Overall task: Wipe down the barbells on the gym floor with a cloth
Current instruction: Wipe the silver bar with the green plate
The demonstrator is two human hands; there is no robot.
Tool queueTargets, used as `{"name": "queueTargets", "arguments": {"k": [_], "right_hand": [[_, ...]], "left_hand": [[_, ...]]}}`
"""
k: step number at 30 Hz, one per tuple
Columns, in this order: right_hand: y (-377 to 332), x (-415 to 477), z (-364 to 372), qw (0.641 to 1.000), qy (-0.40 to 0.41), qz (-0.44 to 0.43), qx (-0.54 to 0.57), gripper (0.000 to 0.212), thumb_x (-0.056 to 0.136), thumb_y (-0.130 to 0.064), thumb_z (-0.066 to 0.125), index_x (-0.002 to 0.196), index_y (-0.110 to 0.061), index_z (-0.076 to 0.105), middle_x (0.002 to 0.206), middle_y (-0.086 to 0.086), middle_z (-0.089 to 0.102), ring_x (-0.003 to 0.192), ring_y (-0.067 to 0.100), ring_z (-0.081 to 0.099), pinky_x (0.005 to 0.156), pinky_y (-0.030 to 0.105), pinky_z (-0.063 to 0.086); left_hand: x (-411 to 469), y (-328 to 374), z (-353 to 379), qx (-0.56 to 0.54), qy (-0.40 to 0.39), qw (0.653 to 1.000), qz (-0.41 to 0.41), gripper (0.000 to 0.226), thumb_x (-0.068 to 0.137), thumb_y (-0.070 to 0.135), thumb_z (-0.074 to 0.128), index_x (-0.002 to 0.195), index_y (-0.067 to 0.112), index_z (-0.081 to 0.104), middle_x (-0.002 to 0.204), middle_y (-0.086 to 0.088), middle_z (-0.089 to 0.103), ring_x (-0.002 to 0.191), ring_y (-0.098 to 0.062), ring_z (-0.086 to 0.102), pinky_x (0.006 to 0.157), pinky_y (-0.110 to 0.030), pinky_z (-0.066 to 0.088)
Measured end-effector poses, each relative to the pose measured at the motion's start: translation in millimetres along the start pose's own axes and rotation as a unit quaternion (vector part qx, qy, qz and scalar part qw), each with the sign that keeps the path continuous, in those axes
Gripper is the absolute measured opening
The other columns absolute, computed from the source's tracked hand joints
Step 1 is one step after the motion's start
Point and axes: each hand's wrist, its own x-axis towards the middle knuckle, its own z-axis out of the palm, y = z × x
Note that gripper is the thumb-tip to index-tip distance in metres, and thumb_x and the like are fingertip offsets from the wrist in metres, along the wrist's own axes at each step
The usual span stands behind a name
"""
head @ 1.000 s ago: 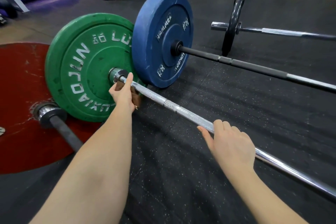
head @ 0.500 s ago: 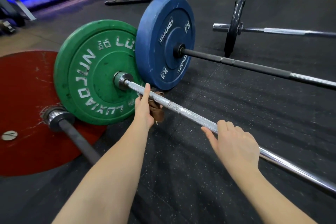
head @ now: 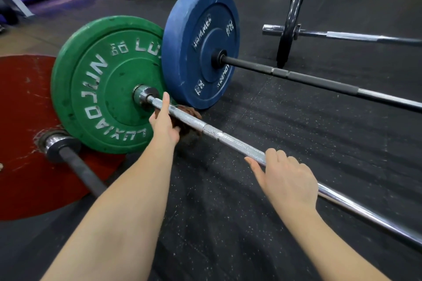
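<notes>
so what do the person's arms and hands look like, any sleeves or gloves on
Both arms are bare. The left forearm and right forearm show no sleeves as far up as the picture reaches. The left hand and right hand have no gloves. No watch, wristband or ring is visible.

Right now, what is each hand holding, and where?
Left hand grips a brown cloth against the bar near the green plate; right hand holds the bare bar.

A green plate (head: 96, 89) with white lettering at ten o'clock, blue plate (head: 201, 48) at twelve, scuffed red plate (head: 22, 143) at nine. Silver bar (head: 233, 142) with crosshatch knurling, brown cloth (head: 189, 113), black floor (head: 228, 212) with pale specks.
</notes>
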Motion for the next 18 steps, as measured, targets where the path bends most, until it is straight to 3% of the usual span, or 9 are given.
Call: {"name": "queueTargets", "arguments": {"k": [3,7,9,13,15,18], "right_hand": [[0,1,-2,1.000,-0.004,-0.002,0.007,0.051,0.102,-0.062,0.038,0.075,-0.019,0.031,0.061,-0.001,0.028,0.052,0.022,0.026,0.051,0.032,0.020],[-1,1,-5,1.000,-0.013,0.002,0.017,0.052,0.101,-0.062,0.037,0.074,-0.018,0.033,0.060,0.000,0.029,0.051,0.023,0.027,0.051,0.032,0.021],[0,1,-6,1.000,-0.021,0.004,0.023,0.052,0.101,-0.062,0.036,0.074,-0.018,0.034,0.060,0.000,0.031,0.051,0.024,0.027,0.051,0.032,0.021],[0,0,-7,0.999,-0.030,0.007,0.021,0.053,0.101,-0.063,0.035,0.073,-0.018,0.034,0.060,-0.001,0.032,0.050,0.024,0.031,0.051,0.032,0.021],[0,1,-6,0.999,-0.030,0.006,0.019,0.053,0.101,-0.062,0.035,0.073,-0.018,0.034,0.060,-0.001,0.031,0.047,0.025,0.037,0.051,0.032,0.022],[0,0,-5,1.000,-0.026,0.003,0.014,0.052,0.101,-0.062,0.036,0.073,-0.019,0.032,0.060,-0.001,0.030,0.047,0.026,0.040,0.051,0.032,0.021]], "left_hand": [[-6,-1,-5,0.023,0.004,1.000,0.004,0.079,0.067,0.057,0.091,0.130,0.021,0.061,0.121,-0.002,0.071,0.106,-0.024,0.070,0.089,-0.045,0.057],[-21,-10,-10,0.023,-0.032,0.999,-0.018,0.103,0.044,0.068,0.095,0.130,0.021,0.063,0.119,-0.008,0.075,0.097,-0.028,0.076,0.088,-0.052,0.061],[-22,-15,-12,0.030,-0.045,0.998,-0.033,0.103,0.041,0.075,0.092,0.127,0.024,0.066,0.118,-0.007,0.075,0.100,-0.030,0.076,0.092,-0.052,0.059],[-20,-9,-7,0.040,-0.058,0.997,-0.028,0.085,0.057,0.077,0.085,0.121,0.022,0.068,0.116,-0.006,0.076,0.100,-0.026,0.075,0.088,-0.046,0.060],[-15,4,1,0.042,-0.026,0.999,-0.014,0.071,0.067,0.070,0.084,0.114,0.021,0.063,0.115,-0.006,0.073,0.100,-0.026,0.073,0.087,-0.046,0.060],[-2,19,5,0.058,0.027,0.998,-0.004,0.087,0.066,0.066,0.086,0.131,0.021,0.051,0.125,-0.002,0.063,0.109,-0.027,0.066,0.098,-0.049,0.055]]}}
